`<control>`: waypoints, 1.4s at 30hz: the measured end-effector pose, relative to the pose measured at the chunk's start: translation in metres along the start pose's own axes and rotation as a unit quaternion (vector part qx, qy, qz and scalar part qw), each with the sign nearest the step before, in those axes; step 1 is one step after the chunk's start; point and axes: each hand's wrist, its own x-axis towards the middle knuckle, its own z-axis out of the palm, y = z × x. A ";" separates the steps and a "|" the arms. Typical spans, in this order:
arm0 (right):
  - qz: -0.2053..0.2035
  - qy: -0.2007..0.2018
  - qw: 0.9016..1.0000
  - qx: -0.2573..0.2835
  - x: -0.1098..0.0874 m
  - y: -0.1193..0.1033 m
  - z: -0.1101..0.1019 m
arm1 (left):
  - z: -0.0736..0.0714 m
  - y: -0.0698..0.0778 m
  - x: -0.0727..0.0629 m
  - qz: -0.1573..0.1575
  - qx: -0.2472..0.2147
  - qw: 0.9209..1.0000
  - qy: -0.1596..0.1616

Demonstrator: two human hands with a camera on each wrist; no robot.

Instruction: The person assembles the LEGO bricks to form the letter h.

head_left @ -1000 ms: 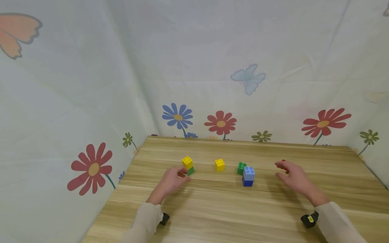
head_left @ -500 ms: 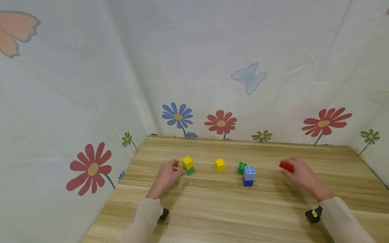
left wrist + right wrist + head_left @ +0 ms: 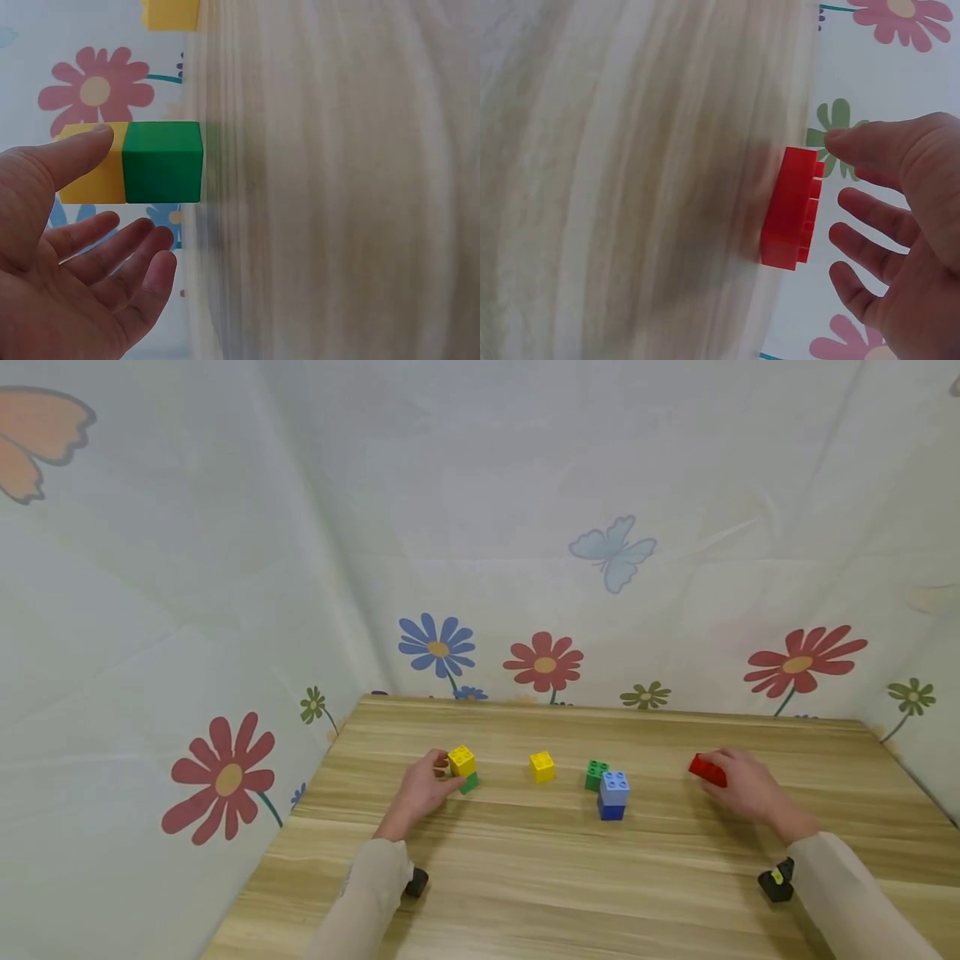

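Observation:
A yellow brick (image 3: 462, 762) sits on a green brick (image 3: 469, 783) as a small stack at the left of the table. Beside this stack is my left hand (image 3: 418, 787); in the left wrist view its thumb (image 3: 86, 154) overlaps the yellow brick, while the other fingers are spread loosely apart from it. Whether the thumb touches cannot be told. On the right lies a long red brick (image 3: 789, 210), studs toward my right hand (image 3: 746, 789). That hand hovers over it with loosely bent fingers, and a gap shows between them and the brick in the right wrist view.
A single yellow brick (image 3: 542, 767) stands mid-table. Right of it is a green brick (image 3: 597, 775), partly behind a light blue brick (image 3: 614, 788) stacked on a dark blue brick (image 3: 611, 810). A flower-printed cloth (image 3: 487, 568) hangs behind the wooden table (image 3: 525, 877).
My left hand drew back leftward from the yellow-green stack, then came back against its side. My right hand shifted slightly right, and more of the red brick shows now. The bricks stayed put.

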 end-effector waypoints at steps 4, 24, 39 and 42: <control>-0.008 -0.004 1.000 -0.017 0.001 0.005 0.003 | 0.001 0.003 0.001 0.001 -0.005 1.000 -0.003; 0.015 -0.018 1.000 0.001 0.004 0.008 0.005 | 0.007 0.000 0.003 0.015 0.007 1.000 -0.009; 0.037 -0.023 0.999 0.026 0.011 0.012 0.004 | 0.007 0.003 0.003 0.014 0.013 1.000 -0.011; 0.044 -0.021 0.998 0.031 0.012 0.014 0.004 | 0.007 0.003 0.002 0.019 0.012 1.000 -0.016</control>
